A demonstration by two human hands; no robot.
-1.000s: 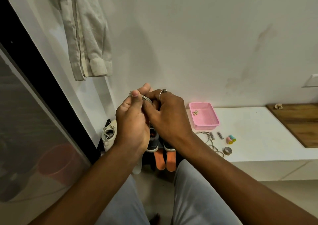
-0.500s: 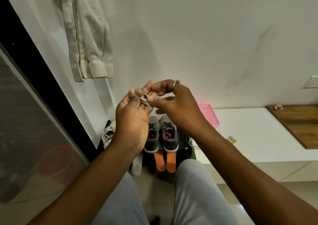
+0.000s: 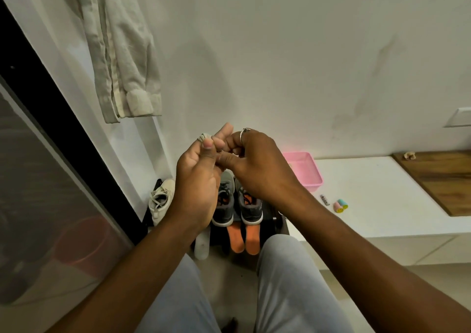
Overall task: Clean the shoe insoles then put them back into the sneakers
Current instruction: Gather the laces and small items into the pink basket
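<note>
1. Not far along, I judge: two orange insoles [image 3: 240,238] lie out at lower centre, just below the heels of the grey sneakers [image 3: 225,202]. Whether they are clean, I cannot tell.
2. At centre frame the left grip [image 3: 196,179] curls round a small grey cloth [image 3: 204,137]. The right grip [image 3: 254,164] curls against it, its hold hidden.

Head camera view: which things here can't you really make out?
Head view:
Grey scrap pinched by the left hand: mostly under its fingers, identity unclear.
Right hand: whether it holds the scrap too, hidden.
Grey sneakers: toes behind both hands.
Pink tray: left part behind the right hand.
White insole: upper end behind the left wrist.
</note>
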